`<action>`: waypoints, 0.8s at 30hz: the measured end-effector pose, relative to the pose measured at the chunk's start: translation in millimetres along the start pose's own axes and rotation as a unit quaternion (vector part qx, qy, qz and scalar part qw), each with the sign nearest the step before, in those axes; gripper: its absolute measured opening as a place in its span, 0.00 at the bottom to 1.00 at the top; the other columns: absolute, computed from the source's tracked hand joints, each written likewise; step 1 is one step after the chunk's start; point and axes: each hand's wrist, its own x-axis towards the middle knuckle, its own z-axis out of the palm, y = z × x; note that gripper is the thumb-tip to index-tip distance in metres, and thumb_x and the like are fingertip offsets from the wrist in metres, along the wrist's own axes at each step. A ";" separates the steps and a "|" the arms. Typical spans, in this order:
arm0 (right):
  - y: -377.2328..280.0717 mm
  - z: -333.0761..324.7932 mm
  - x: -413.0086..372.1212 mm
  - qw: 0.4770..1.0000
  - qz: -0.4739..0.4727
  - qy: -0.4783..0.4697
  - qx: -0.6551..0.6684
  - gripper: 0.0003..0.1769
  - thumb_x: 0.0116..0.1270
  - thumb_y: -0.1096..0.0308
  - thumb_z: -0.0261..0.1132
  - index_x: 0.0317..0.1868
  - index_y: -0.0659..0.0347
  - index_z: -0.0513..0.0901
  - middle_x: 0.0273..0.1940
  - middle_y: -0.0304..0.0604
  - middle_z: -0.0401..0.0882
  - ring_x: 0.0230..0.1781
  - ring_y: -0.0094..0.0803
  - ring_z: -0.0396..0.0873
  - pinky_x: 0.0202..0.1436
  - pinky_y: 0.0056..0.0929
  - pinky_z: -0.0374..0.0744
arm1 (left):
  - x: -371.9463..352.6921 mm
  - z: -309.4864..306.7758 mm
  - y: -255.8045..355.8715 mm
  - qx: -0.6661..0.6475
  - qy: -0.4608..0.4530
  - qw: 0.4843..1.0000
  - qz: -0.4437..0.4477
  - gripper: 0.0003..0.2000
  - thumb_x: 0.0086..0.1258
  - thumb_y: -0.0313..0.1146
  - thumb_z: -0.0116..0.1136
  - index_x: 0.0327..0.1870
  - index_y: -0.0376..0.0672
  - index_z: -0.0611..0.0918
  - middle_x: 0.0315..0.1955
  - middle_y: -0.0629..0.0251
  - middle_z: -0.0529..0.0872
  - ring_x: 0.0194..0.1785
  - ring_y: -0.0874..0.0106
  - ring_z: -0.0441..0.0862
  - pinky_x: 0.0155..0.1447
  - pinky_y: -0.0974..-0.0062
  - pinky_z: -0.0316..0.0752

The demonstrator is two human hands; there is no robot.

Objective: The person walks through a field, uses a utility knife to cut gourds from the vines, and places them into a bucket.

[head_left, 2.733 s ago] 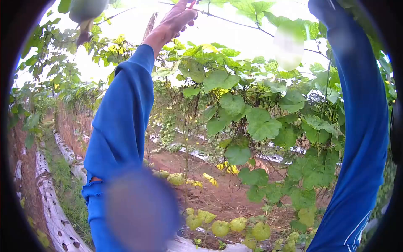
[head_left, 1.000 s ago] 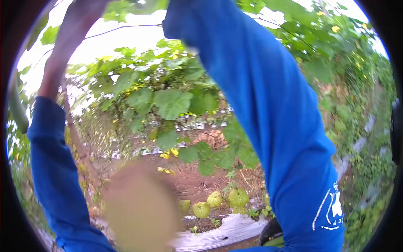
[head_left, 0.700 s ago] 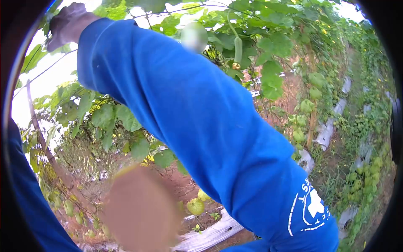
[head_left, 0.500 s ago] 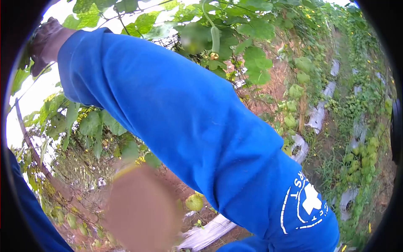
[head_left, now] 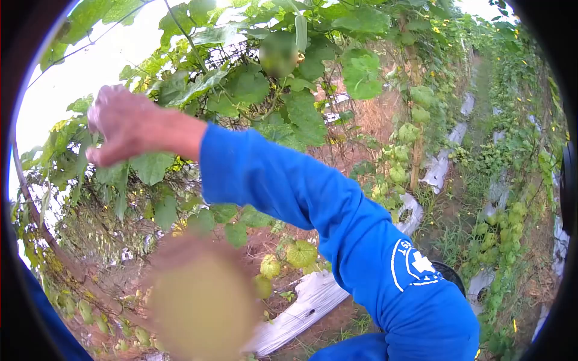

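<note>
Lowered from the upper left of the view, the right hand (head_left: 124,125) has come down and inward from beside the bright green leaves overhead (head_left: 87,21), its royal-blue fabric sleeve (head_left: 289,174) lower too; its reach up there appears broken off for the moment. That hand is partly open, thumb apart from the curled fingers, and nothing shows in its hold, though motion blur hides the fingertips.

Nearest to it is a broad, mid-green leaf (head_left: 153,171), hanging just below and behind the hand; whether the two touch, I cannot tell. Farther off, a slim, pale green gourd (head_left: 300,33) hangs high in the foliage, well apart from the hand and above the blue forearm.

Down on the ground, round, yellow-green veined leaves (head_left: 301,253) stand by the far edge of a crinkled white plastic strip (head_left: 307,307). Behind the right elbow a curved black rim (head_left: 451,274) shows, mostly hidden. At lower left only the dark blue left sleeve (head_left: 45,319) appears; the left hand is out of sight, its state unknown.
</note>
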 end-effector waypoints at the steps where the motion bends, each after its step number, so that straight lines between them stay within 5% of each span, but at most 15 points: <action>1: -1.3 17.7 -25.9 0.999 -0.011 -0.008 0.042 0.28 0.57 0.47 0.64 0.45 0.66 0.83 0.53 0.61 0.73 0.57 0.51 0.72 0.60 0.48 0.76 | 0.5 4.4 0.9 -0.001 0.001 1.000 0.007 0.39 0.71 0.46 0.58 0.79 0.49 0.52 0.69 0.54 0.59 0.67 0.60 0.64 0.66 0.65 0.65; 6: -13.6 112.0 -162.7 0.941 -0.026 -0.207 0.267 0.21 0.52 0.56 0.69 0.43 0.62 0.81 0.51 0.51 0.67 0.53 0.42 0.70 0.53 0.43 0.78 | 3.1 35.3 5.3 -0.004 0.001 0.999 0.039 0.34 0.72 0.42 0.56 0.77 0.50 0.56 0.58 0.56 0.65 0.56 0.64 0.67 0.58 0.66 0.67; 8: -29.5 111.1 -217.5 0.885 0.061 -0.221 0.404 0.20 0.53 0.55 0.69 0.40 0.60 0.80 0.48 0.47 0.69 0.51 0.40 0.70 0.53 0.43 0.76 | 0.1 39.4 7.7 -0.001 0.008 0.999 0.052 0.32 0.73 0.40 0.55 0.76 0.51 0.58 0.53 0.57 0.67 0.52 0.65 0.68 0.54 0.66 0.68; 9: -28.8 135.2 -234.9 0.876 0.016 -0.262 0.405 0.18 0.54 0.56 0.69 0.40 0.59 0.80 0.45 0.44 0.71 0.50 0.38 0.71 0.53 0.42 0.74 | -7.7 33.7 8.3 0.010 0.023 0.998 0.055 0.31 0.73 0.39 0.54 0.76 0.52 0.59 0.51 0.57 0.68 0.50 0.66 0.69 0.53 0.66 0.69; 10: -33.4 133.3 -258.0 0.877 0.012 -0.171 0.449 0.16 0.57 0.57 0.69 0.40 0.58 0.80 0.43 0.44 0.72 0.49 0.39 0.72 0.53 0.41 0.73 | -15.6 27.8 11.4 0.024 0.038 0.997 0.059 0.30 0.73 0.38 0.54 0.75 0.52 0.59 0.49 0.58 0.70 0.48 0.67 0.69 0.51 0.66 0.69; 11: -34.1 133.4 -266.3 0.871 0.011 -0.247 0.425 0.14 0.60 0.59 0.68 0.40 0.58 0.79 0.42 0.45 0.73 0.49 0.41 0.73 0.55 0.40 0.73 | -22.3 26.9 15.7 0.037 0.049 0.996 0.060 0.29 0.74 0.37 0.53 0.75 0.52 0.60 0.47 0.58 0.71 0.46 0.67 0.70 0.49 0.66 0.70; 12: -32.0 138.8 -277.7 0.875 -0.026 -0.225 0.428 0.14 0.63 0.58 0.69 0.41 0.59 0.80 0.42 0.45 0.74 0.50 0.41 0.73 0.56 0.40 0.73 | -27.2 26.5 19.7 0.043 0.062 0.995 0.062 0.28 0.74 0.36 0.53 0.74 0.53 0.61 0.44 0.59 0.72 0.44 0.68 0.70 0.48 0.67 0.70; 15: -18.4 131.7 -310.4 0.844 0.058 -0.332 0.417 0.16 0.69 0.55 0.66 0.47 0.59 0.82 0.47 0.44 0.78 0.52 0.37 0.77 0.58 0.37 0.76 | -37.4 27.7 19.8 0.050 0.081 0.994 0.047 0.26 0.75 0.33 0.51 0.73 0.54 0.63 0.38 0.60 0.76 0.37 0.70 0.72 0.42 0.67 0.72; 16: -17.7 130.1 -321.3 0.831 0.089 -0.368 0.407 0.16 0.70 0.55 0.65 0.48 0.59 0.83 0.47 0.43 0.79 0.51 0.36 0.78 0.57 0.37 0.76 | -41.8 24.2 17.7 0.076 0.083 0.988 0.105 0.32 0.74 0.32 0.51 0.77 0.54 0.55 0.42 0.56 0.75 0.40 0.67 0.75 0.45 0.64 0.74; 17: -17.3 129.7 -330.1 0.828 0.071 -0.376 0.409 0.16 0.70 0.55 0.65 0.48 0.59 0.83 0.47 0.43 0.79 0.51 0.36 0.78 0.57 0.37 0.76 | -47.6 24.2 22.8 0.053 0.108 0.976 0.179 0.24 0.74 0.33 0.51 0.70 0.46 0.67 0.38 0.56 0.77 0.40 0.65 0.77 0.47 0.64 0.75; 19: -20.1 129.7 -343.7 0.808 0.125 -0.380 0.434 0.17 0.71 0.55 0.65 0.50 0.58 0.84 0.47 0.43 0.80 0.50 0.33 0.79 0.55 0.36 0.78 | -53.2 9.8 7.9 0.345 0.081 0.921 0.162 0.14 0.72 0.34 0.52 0.55 0.42 0.78 0.32 0.58 0.79 0.38 0.67 0.77 0.44 0.63 0.74; 21: -20.6 127.5 -346.4 0.778 0.161 -0.413 0.446 0.16 0.70 0.56 0.66 0.51 0.58 0.84 0.48 0.42 0.81 0.50 0.33 0.79 0.54 0.34 0.78 | -37.5 25.1 -13.8 0.125 0.182 0.907 0.358 0.09 0.72 0.36 0.53 0.38 0.39 0.80 0.29 0.60 0.80 0.30 0.70 0.75 0.35 0.64 0.71; 24: -33.6 134.5 -356.2 0.741 0.183 -0.456 0.457 0.15 0.70 0.58 0.67 0.50 0.58 0.85 0.49 0.41 0.81 0.50 0.31 0.79 0.54 0.32 0.78 | -79.5 0.0 32.2 0.226 -0.013 0.968 0.107 0.14 0.72 0.37 0.53 0.41 0.32 0.78 0.22 0.58 0.78 0.18 0.69 0.69 0.22 0.64 0.66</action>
